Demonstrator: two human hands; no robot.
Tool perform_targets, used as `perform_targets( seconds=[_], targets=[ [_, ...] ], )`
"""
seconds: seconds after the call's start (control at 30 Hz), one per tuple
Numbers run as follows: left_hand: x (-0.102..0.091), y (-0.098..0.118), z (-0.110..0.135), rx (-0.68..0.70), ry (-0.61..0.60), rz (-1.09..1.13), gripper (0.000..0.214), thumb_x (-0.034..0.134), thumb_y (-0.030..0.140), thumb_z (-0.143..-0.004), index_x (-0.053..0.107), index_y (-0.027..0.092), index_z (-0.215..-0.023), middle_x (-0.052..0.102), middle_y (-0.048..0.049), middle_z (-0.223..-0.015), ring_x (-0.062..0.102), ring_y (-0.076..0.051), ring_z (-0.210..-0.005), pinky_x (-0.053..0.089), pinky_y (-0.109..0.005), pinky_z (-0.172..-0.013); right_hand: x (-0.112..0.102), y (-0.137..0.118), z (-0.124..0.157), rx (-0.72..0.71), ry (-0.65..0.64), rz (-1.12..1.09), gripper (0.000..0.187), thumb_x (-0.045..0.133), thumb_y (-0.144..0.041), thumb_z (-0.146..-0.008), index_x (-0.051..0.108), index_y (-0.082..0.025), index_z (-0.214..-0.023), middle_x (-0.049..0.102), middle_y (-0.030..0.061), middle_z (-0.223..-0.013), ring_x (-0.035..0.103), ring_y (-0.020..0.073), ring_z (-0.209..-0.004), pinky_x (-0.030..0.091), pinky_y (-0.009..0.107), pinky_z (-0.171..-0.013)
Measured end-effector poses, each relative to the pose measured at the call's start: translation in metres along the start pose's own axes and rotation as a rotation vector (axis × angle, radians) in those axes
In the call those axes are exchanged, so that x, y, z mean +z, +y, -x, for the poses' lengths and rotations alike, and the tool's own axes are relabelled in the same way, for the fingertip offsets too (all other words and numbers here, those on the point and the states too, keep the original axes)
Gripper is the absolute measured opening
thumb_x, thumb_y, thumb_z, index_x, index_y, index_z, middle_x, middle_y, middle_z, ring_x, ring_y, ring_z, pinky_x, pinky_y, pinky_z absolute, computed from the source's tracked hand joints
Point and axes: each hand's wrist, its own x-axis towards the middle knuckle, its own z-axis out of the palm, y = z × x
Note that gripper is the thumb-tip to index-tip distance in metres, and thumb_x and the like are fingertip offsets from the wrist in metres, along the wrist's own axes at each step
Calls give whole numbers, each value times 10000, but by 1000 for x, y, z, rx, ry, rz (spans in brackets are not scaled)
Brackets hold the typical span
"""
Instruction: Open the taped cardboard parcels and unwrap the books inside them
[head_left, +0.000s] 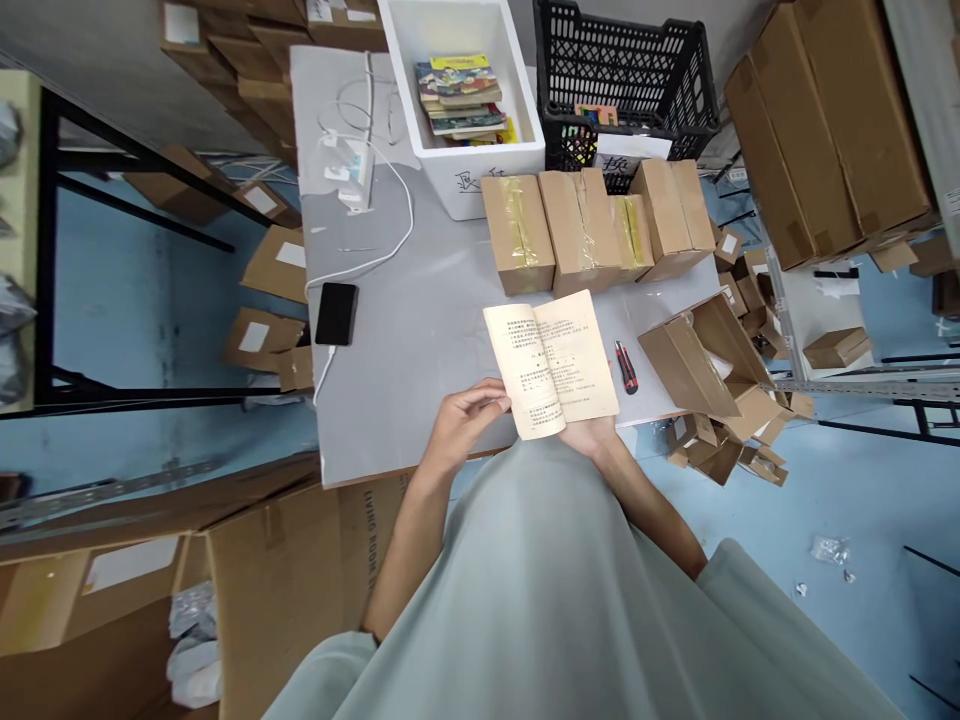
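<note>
Booklet [553, 362] pages, yellowed and printed, are held spread open above the near edge of the grey tabletop [420, 330]. The left grip [465, 420] is pinched on the lower corner of the left page, between thumb and fingers. The right grip [592, 435] is placed under the spine and right page, so the booklet is carried from below. Its fingers are hidden by the paper, so it only appears to be clasped on the cover. A red and black utility knife [625, 366] is laid just beside the booklet's right edge. A row of taped cardboard boxes [592, 230] is lined up behind it. Well to the left, a black phone [336, 313] is plugged into a white cable [375, 255].
</note>
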Motion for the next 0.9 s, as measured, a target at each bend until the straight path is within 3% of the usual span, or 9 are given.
perform_targets(
  seconds=[0.4,0.67,0.9],
  targets=[
    [-8,4,-3,28,-3,-50,253,891,464,-830,840,220,-787,791,-83,-954,708,-244,-940,575,-387,-870,10,-7,-1,-7,-20,-45,709,394,-862,-1002,747,-291,-1230,809,70,-1250,641,285,-1399,528,574,-1204],
    [-11,7,-5,34,-53,-84,275,889,502,-850,859,229,-841,807,-94,-1014,734,-268,-1004,587,-412,-921,4,-6,-1,-3,16,-64,674,522,-829,-969,757,-295,-1307,808,85,-1281,671,308,-1376,580,566,-1170],
    [-11,5,-2,49,-76,-81,280,878,506,-869,857,228,-844,805,-92,-1009,732,-257,-998,592,-408,-938,9,1,0,-27,89,-35,598,568,-782,-979,741,-278,-1252,810,71,-1233,673,294,-1374,573,556,-1170]
  ],
)
